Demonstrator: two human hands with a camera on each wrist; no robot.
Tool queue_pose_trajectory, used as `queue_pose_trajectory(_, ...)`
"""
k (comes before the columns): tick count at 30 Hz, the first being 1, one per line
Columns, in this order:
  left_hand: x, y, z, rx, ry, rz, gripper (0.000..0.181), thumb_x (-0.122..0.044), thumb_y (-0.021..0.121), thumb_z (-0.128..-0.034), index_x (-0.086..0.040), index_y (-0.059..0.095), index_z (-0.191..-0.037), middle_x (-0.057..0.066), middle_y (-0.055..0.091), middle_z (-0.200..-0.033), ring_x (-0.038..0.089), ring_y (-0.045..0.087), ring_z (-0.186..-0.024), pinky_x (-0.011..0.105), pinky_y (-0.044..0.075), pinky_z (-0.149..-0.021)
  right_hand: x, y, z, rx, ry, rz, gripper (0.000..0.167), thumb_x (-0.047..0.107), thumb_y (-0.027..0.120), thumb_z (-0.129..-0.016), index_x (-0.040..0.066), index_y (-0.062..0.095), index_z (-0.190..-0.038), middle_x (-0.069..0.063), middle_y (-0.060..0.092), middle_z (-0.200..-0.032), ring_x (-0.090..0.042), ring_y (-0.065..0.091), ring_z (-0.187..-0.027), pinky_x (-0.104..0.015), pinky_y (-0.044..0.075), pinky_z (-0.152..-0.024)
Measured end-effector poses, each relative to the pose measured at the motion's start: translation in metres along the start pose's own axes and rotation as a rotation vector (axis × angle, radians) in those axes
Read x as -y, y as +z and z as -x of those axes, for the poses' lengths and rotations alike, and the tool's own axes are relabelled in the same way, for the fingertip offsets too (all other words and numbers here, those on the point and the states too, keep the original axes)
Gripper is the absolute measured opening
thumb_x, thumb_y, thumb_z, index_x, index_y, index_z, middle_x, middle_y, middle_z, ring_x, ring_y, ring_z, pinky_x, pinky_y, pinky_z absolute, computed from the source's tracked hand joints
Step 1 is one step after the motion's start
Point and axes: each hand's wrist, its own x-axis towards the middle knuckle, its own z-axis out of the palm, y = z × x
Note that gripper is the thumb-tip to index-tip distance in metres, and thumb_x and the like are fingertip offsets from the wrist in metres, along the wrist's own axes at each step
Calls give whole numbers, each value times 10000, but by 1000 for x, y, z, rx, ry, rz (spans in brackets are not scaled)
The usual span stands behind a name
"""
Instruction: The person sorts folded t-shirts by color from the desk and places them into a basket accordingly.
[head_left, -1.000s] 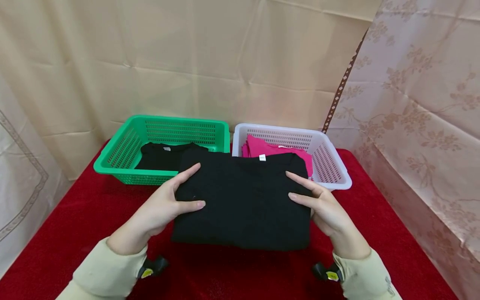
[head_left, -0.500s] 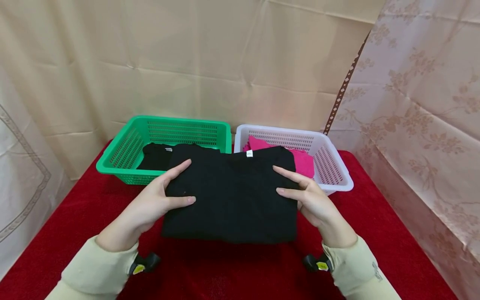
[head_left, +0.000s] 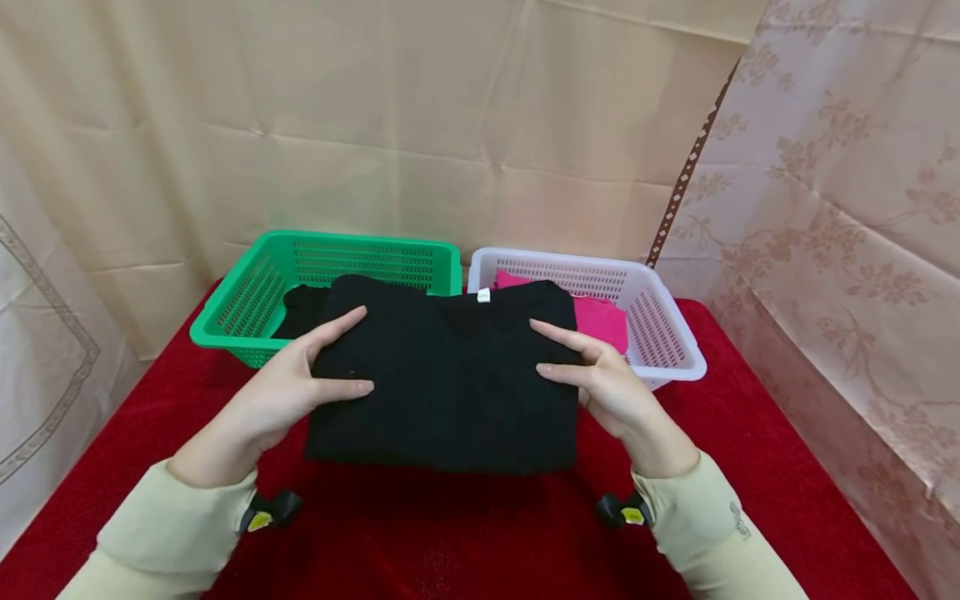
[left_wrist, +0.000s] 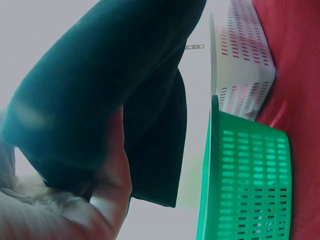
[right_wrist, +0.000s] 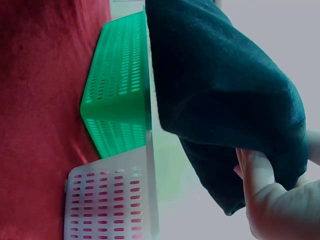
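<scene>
A folded black shirt (head_left: 442, 383) with a small white neck tag hangs level above the table in the head view. My left hand (head_left: 281, 392) grips its left edge, thumb and a finger on top and the others beneath. At the opposite edge my right hand (head_left: 611, 387) pinches it the same way. Both wrist views show fingers tucked under the black cloth. Behind the shirt stands a green basket (head_left: 247, 287), partly covered by it, with another black garment (head_left: 302, 310) inside. To its right, a white basket (head_left: 663, 325) holds pink folded clothing (head_left: 602, 323).
A red cloth (head_left: 450, 542) covers the table under the baskets. Beige curtain (head_left: 375, 125) hangs close behind them, and a floral curtain (head_left: 847, 208) lines the right side. Pale fabric (head_left: 45, 333) hangs at the left.
Both hands have carried the folded black shirt leftward and slightly up. It now covers more of the green basket and its black garment, and less of the white basket.
</scene>
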Motion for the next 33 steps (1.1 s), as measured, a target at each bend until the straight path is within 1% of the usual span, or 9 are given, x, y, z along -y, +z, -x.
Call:
queue_pose_trajectory(6, -3, -8, -1, 7, -6, -20, 865, -135, 704, -915, -295, 190, -1591, 146, 451, -1500, 64, 638, -1114, 280, 571, -879, 6, 5, -7, 1, 6, 8, 577, 27, 580, -958, 133, 430, -1505, 20, 663, -1251, -139, 694, -1064, -332, 581, -881)
queue_pose_trajectory(9, -5, -11, -2, 18, -6, -30, 880, -126, 705, -912, -286, 173, -1595, 157, 444, -1505, 67, 628, -1127, 275, 568, -885, 10, 6, -11, 13, -3, 14, 572, 16, 566, -962, 127, 429, -1505, 9, 651, -1276, -139, 687, -1082, -331, 578, -888)
queue_pose_trajectory(13, -6, -15, -4, 17, -7, -60, 892, -129, 708, -910, -292, 162, -1596, 158, 438, -1511, 77, 614, -1144, 264, 564, -887, 13, 7, -16, 37, -9, 23, 573, 0, 555, -960, 111, 423, -1506, 4, 647, -1279, -137, 692, -1071, -336, 583, -874)
queue_pose_trajectory(16, -8, -17, -5, 16, -8, -81, 900, -124, 704, -910, -299, 149, -1597, 153, 430, -1517, 112, 596, -1179, 257, 560, -889, 15, 6, -21, 55, -2, 18, 583, -2, 562, -957, 110, 416, -1510, 4, 648, -1272, -139, 701, -1052, -351, 588, -862)
queue_pose_trajectory(19, -10, -19, -6, 20, -10, -105, 911, -118, 701, -911, -300, 132, -1599, 146, 417, -1527, 186, 563, -1243, 245, 555, -892, 17, 6, -27, 66, 6, 8, 591, -7, 564, -955, 112, 412, -1513, 2, 651, -1264, -140, 706, -1037, -357, 590, -856)
queue_pose_trajectory(24, -13, -23, -9, 22, -19, -129, 925, -114, 699, -910, -299, 113, -1601, 147, 403, -1536, 263, 522, -1297, 236, 552, -892, 20, 7, -35, 76, 10, -2, 599, -21, 557, -952, 109, 405, -1517, -16, 645, -1275, -137, 704, -1036, -348, 591, -854)
queue_pose_trajectory(27, -13, -29, -12, 17, -19, -145, 927, -117, 698, -911, -299, 107, -1601, 139, 396, -1543, 266, 508, -1309, 233, 552, -890, 21, 7, -41, 110, -4, -18, 623, -55, 541, -941, 101, 386, -1524, 1, 651, -1255, -131, 693, -1051, -342, 592, -853)
queue_pose_trajectory(29, -15, -33, -13, 10, -20, -159, 929, -121, 702, -910, -305, 108, -1601, 127, 392, -1547, 253, 511, -1307, 232, 552, -889, 23, 4, -45, 157, -16, -30, 652, -92, 518, -930, 88, 355, -1536, 17, 649, -1246, -127, 682, -1072, -337, 590, -858)
queue_pose_trajectory(33, -19, -40, -17, -8, -29, -165, 936, -128, 709, -907, -322, 110, -1599, 111, 389, -1550, 178, 543, -1256, 254, 564, -880, 27, -1, -54, 256, -30, -17, 711, -147, 483, -913, 83, 292, -1559, -7, 592, -1324, -127, 655, -1127, -331, 586, -870)
